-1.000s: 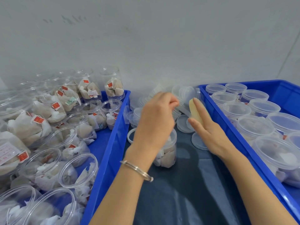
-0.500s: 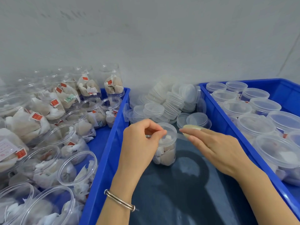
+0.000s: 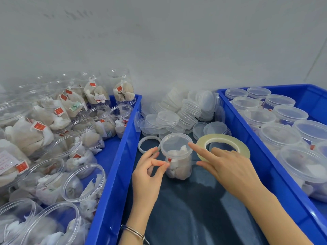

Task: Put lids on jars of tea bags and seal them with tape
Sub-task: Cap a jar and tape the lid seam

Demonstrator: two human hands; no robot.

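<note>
Lidded jar [image 3: 177,156] center; left hand [image 3: 150,171] pinches tape end at 9 o'clock, right hand [image 3: 228,167] grips tape roll [image 3: 223,145] at 3. Red labels unreadable.

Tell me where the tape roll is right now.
In the head view the tape roll sits right of centre, held by the right hand, just right of the lidded jar and beside the right blue bin.

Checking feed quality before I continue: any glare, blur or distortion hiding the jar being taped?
Head view: soft, even light, the lidded jar sharp; only faint sheen on its lid; wide-angle bowing curves the blue bins at the edges; open jars at bottom left slightly smeared; left hand and right hand cast soft shadows on the dark mat.
</note>
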